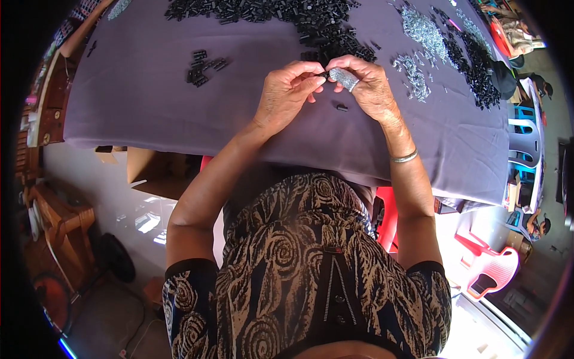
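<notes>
In front of me, above the purple tablecloth (239, 113), my two hands meet fingertip to fingertip. A small black part (326, 75) sits between them, mostly hidden by the fingers. My left hand (284, 93) pinches one side of it with thumb and index finger. The other side is pinched by my right hand (373, 90), which wears a grey cover (344, 79) on the thumb. Just below the fingertips lies a single black cylindrical piece (342, 107). Several similar pieces form a loose cluster (202, 67) to the left.
A large heap of black pieces (323, 27) spreads beyond my hands. Right of it lie small silvery parts (421, 36) and a pile of small black parts (478, 75). An open cardboard box (158, 170) stands below the table edge. A red chair (493, 269) is at the right.
</notes>
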Tool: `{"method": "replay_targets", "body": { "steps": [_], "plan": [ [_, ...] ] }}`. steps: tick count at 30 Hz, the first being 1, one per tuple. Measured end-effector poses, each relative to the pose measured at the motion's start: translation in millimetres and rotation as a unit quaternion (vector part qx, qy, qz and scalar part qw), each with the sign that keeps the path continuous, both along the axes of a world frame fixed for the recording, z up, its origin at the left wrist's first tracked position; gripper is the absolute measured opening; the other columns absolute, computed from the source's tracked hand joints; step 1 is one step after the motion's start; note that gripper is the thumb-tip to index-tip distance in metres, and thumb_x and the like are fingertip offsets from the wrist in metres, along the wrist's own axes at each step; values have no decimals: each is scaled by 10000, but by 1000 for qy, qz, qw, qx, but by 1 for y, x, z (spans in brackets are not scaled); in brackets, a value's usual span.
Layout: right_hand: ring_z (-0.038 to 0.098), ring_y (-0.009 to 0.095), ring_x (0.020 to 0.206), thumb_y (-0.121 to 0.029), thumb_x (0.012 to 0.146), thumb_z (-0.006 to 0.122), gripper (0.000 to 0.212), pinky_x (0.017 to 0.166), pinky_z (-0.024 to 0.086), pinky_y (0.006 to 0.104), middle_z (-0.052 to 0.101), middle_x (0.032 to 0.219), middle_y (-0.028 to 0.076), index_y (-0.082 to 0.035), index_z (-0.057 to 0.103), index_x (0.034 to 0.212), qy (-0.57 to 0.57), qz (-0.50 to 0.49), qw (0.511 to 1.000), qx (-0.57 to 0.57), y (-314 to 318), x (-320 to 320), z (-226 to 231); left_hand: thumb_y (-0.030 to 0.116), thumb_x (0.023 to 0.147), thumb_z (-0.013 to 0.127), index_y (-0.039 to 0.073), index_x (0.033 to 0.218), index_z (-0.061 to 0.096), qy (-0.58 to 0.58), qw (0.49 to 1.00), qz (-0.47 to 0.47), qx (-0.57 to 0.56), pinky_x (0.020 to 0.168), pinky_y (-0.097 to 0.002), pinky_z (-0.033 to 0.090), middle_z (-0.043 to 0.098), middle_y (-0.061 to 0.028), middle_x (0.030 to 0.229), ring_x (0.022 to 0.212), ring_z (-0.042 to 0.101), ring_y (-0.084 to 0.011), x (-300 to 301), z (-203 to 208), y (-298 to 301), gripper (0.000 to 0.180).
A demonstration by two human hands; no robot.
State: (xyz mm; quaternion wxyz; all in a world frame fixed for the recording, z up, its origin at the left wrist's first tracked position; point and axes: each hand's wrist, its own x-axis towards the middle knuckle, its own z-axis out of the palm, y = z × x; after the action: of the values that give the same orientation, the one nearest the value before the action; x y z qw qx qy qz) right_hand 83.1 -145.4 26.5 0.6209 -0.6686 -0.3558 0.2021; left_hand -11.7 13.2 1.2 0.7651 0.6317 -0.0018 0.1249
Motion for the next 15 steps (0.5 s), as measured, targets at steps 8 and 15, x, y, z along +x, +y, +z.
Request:
{"method": "replay_targets", "body": {
  "steps": [8, 15],
  "plan": [
    [583, 72, 710, -14, 837, 579, 117, 625, 504, 214, 642, 828, 7, -41, 634, 937, -89, -53, 993, -58, 6, -10, 6, 14, 832, 626, 13, 988, 631, -30, 990, 59, 126, 583, -211, 492, 604, -45, 844, 694, 598, -99, -4, 4, -4, 156],
    [597, 86, 777, 39, 856, 536, 164, 644, 524, 223, 629, 908, 26, -7, 619, 990, -56, -65, 990, -114, 10, -13, 8, -9, 829, 618, -5, 960, 623, -28, 982, 101, 159, 631, -206, 523, 602, -49, 854, 698, 620, -105, -4, 5, -8, 131]
  ]
}}
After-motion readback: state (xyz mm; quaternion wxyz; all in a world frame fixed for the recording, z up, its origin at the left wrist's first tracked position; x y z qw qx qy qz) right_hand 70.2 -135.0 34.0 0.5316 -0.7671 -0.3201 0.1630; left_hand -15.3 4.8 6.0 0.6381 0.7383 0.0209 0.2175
